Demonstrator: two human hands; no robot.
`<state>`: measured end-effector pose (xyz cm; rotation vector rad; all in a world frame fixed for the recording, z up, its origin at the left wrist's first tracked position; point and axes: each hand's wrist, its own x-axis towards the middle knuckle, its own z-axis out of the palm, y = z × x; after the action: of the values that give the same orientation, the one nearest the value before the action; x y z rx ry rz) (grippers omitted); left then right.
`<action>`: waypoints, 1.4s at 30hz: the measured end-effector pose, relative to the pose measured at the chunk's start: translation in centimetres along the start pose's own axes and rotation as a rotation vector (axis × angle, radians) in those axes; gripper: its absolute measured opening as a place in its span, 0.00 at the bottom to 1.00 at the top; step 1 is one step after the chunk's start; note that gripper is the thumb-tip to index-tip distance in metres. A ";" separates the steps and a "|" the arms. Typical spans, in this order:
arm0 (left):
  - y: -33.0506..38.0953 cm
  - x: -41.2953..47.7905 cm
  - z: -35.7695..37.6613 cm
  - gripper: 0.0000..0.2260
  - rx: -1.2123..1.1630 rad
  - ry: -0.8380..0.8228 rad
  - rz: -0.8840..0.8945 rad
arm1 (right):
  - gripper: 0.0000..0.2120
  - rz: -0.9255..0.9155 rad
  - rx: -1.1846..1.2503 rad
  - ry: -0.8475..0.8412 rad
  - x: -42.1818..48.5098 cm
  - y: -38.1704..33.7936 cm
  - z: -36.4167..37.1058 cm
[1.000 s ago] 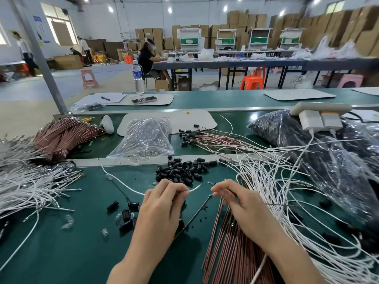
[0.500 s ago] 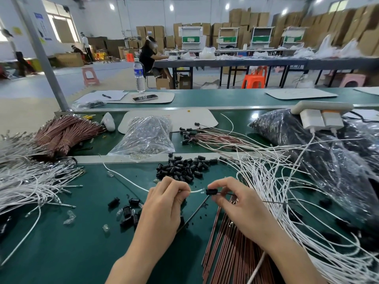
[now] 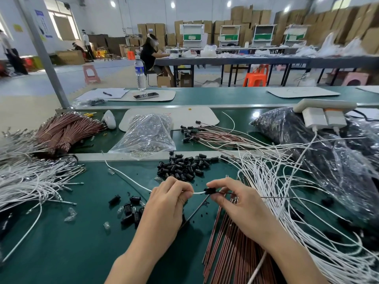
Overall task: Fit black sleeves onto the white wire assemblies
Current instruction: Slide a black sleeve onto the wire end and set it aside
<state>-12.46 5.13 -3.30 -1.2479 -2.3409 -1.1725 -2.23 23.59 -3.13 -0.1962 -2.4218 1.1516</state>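
Spread over green counter (image 3: 61, 253): tangled white wires (image 3: 276, 181) at 3 o'clock; spare sleeves (image 3: 182, 167) heaped at 12; centre, left grip (image 3: 166, 203) pinching white wire (image 3: 198, 193); right grip (image 3: 235, 199) pinching black sleeve (image 3: 209, 191) at its tip; likely buckling if pushed crooked.

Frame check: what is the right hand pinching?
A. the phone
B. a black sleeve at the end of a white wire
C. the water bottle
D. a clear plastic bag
B: the right hand pinches a black sleeve at the end of the white wire, which the left hand holds.
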 end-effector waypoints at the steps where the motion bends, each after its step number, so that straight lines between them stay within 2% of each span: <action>1: 0.0 0.0 0.0 0.06 0.001 0.000 -0.001 | 0.14 -0.001 0.002 -0.006 0.0 0.0 0.0; 7: -0.1 0.0 0.0 0.06 -0.010 -0.022 -0.025 | 0.13 -0.018 0.018 -0.037 0.0 -0.3 0.0; 13: -0.4 0.0 0.1 0.08 -0.081 -0.086 -0.040 | 0.14 0.045 0.050 -0.046 0.0 -0.1 0.0; 22: -0.6 0.0 0.0 0.19 -0.196 -0.128 -0.112 | 0.15 0.060 0.073 -0.077 0.0 -0.2 -0.1; 27: -0.7 0.1 -0.3 0.15 -0.296 -0.084 -0.156 | 0.16 0.062 0.085 -0.085 -0.1 -0.3 -0.1; 31: -0.7 0.1 -0.2 0.16 -0.314 -0.104 -0.155 | 0.17 0.069 0.096 -0.090 -0.2 -0.3 0.0; 39: -1.2 0.0 0.1 0.14 -0.226 -0.105 -0.113 | 0.17 0.037 0.097 -0.063 -0.1 -0.3 0.2; 42: -1.4 -0.1 0.3 0.11 -0.172 -0.085 -0.108 | 0.17 0.031 0.095 -0.056 -0.1 -0.3 0.2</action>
<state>-13.47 4.83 -4.32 -1.2615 -2.4400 -1.4086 -2.23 23.25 -3.08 -0.1749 -2.4134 1.2985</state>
